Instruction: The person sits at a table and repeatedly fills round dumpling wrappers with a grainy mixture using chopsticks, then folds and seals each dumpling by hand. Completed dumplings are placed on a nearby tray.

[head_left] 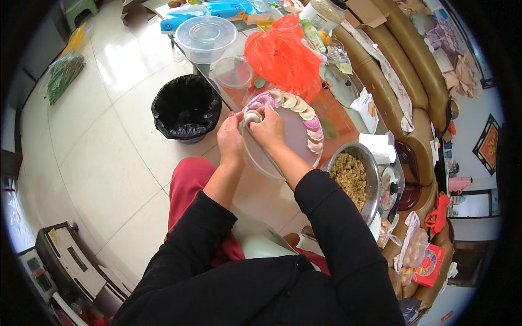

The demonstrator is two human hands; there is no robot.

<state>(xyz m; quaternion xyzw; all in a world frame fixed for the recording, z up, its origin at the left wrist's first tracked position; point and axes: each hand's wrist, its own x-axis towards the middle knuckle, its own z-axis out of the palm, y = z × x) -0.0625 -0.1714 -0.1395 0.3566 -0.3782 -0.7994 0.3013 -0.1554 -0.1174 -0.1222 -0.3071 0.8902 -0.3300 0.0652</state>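
A white dumpling (252,116) is between my two hands, over the left edge of a round translucent tray (291,133). My left hand (231,138) closes on it from the left, fingertips at its edge. From the right, my right hand (268,128) pinches it, hiding part of it. Along the tray's far and right rim lies a curved row of dumplings, several white (300,105) and some pink (314,135). To the right of the tray stands a metal bowl (375,176) of yellow-brown chopped filling (348,179).
Left of the table stands a bin (187,117) lined with a black bag. A red plastic bag (285,54) lies beyond the tray, beside a lidded clear tub (205,41). A paper roll (378,148) is near the bowl; a brown sofa (418,76) runs along the right.
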